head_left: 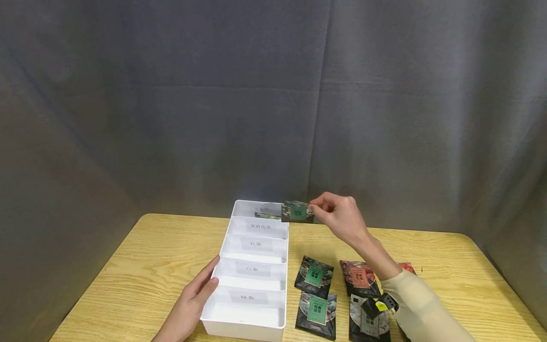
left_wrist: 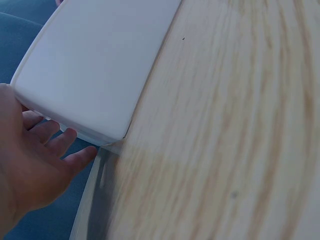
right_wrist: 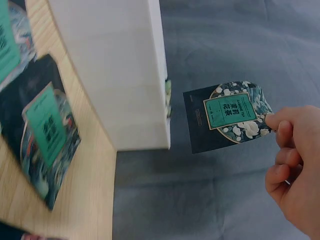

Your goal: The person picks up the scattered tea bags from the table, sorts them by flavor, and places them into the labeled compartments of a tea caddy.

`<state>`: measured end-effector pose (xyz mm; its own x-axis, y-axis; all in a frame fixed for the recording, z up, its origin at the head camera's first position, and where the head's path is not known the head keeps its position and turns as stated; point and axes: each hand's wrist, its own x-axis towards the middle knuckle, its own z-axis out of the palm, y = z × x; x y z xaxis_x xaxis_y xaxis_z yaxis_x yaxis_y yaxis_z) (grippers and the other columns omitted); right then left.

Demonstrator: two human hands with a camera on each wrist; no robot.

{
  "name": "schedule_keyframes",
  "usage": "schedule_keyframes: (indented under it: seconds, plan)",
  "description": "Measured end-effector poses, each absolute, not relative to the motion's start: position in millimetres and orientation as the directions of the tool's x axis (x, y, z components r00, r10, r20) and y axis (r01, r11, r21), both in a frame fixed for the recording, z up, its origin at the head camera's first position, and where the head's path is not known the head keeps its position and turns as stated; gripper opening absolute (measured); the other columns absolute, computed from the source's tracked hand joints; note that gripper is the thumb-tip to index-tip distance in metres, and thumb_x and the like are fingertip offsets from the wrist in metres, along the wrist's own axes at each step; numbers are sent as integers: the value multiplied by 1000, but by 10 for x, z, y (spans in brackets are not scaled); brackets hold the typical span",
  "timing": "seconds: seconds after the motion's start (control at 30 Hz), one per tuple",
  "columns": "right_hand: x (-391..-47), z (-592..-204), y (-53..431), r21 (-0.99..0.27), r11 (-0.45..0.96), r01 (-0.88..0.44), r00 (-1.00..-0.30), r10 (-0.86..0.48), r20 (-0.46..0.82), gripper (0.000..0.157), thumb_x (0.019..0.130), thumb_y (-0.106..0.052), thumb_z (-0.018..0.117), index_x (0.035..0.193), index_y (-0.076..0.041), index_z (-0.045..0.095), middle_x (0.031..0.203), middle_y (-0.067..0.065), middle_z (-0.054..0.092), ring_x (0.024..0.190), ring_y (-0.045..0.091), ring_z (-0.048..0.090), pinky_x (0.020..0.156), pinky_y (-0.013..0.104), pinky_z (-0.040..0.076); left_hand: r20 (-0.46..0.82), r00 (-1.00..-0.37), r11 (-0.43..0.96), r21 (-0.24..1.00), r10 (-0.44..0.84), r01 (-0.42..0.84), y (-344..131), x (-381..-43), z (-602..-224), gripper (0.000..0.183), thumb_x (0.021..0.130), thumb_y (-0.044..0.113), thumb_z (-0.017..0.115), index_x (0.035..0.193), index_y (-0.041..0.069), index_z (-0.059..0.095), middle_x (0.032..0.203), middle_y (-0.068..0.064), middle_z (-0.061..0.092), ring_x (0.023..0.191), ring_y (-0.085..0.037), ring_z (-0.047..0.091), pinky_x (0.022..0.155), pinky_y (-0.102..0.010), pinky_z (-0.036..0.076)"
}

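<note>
My right hand (head_left: 342,216) pinches a dark tea packet (head_left: 295,212) with a green label by one edge, thumb against finger. The packet hangs in the air at the right side of the far end of a long white divided box (head_left: 242,330). In the right wrist view white flowers show on this packet (right_wrist: 227,116). My left hand (head_left: 192,299) rests against the left side of the box, its fingers and thumb at the rim and fairly straight. Another packet (head_left: 267,215) lies in the farthest compartment, mostly hidden by the walls.
Right of the box lie two green-label packets (head_left: 314,275), a red-label packet (head_left: 360,279) and a grey-label packet (head_left: 368,323). Another red packet (head_left: 407,267) is partly hidden behind my right forearm. Printed labels mark the compartments. A grey curtain (head_left: 256,104) hangs behind the wooden table (head_left: 171,242).
</note>
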<state>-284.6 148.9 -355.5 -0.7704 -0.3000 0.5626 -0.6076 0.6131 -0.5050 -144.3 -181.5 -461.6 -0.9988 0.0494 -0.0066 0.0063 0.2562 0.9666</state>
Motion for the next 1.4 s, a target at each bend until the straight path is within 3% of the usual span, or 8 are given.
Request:
schedule_keyframes:
  seconds: [0.6,1.4]
  plan:
    - [-2766,-3605,946,-421,537,-731,-662,-405,631,5,90,-10,72,87,-9,76,56,-5,56,43,1,33,43,18,27,2,-999,269,963,35,11,-1819,-1435,-4624,50,107,29,44,156,21,33,164,-8,26,150,-26,24,120,-49,24]
    - [-2810,-3992,850,-418,582,-698,-700,-430,569,8,91,-11,71,87,-15,76,54,-11,49,44,-1,34,45,17,28,-16,-999,263,965,40,-5,-1813,-1417,-4609,50,108,27,43,156,24,33,164,-8,25,150,-26,24,121,-49,24]
